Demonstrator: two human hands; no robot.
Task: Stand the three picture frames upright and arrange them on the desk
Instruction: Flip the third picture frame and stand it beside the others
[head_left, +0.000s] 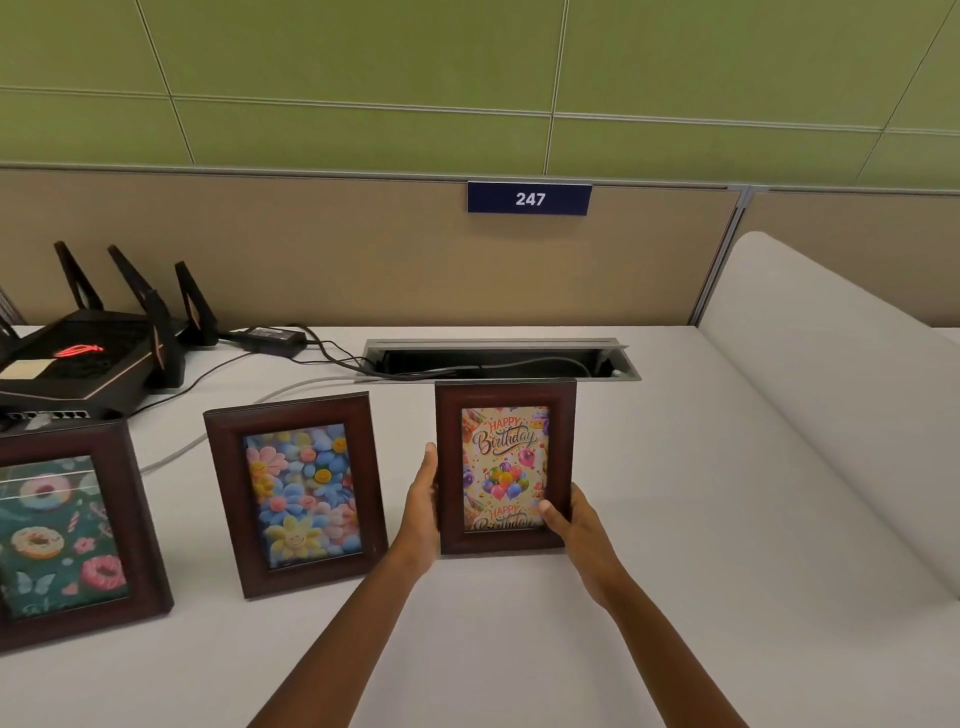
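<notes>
On the white desk (649, 519), the birthday frame (505, 467) stands upright on the right of the row, held between the left hand (422, 512) and the right hand (574, 525) at its two side edges. Beside it stand the flower frame (296, 493) and, further left, the donut frame (72, 535), with a black router (88, 353) behind them.

— Where were my hands?

— Both your bare forearms reached forward from the bottom edge, angled slightly toward each other. Your left hand (423, 512) was pressed flat along the left edge of the birthday frame (504, 467), fingers pointing up.

— And my right?

— Your right hand (569, 519) gripped the frame's lower right corner, thumb laid across its front, fingers hidden behind. Both wrists were nearly straight, and your palms faced each other.
</notes>
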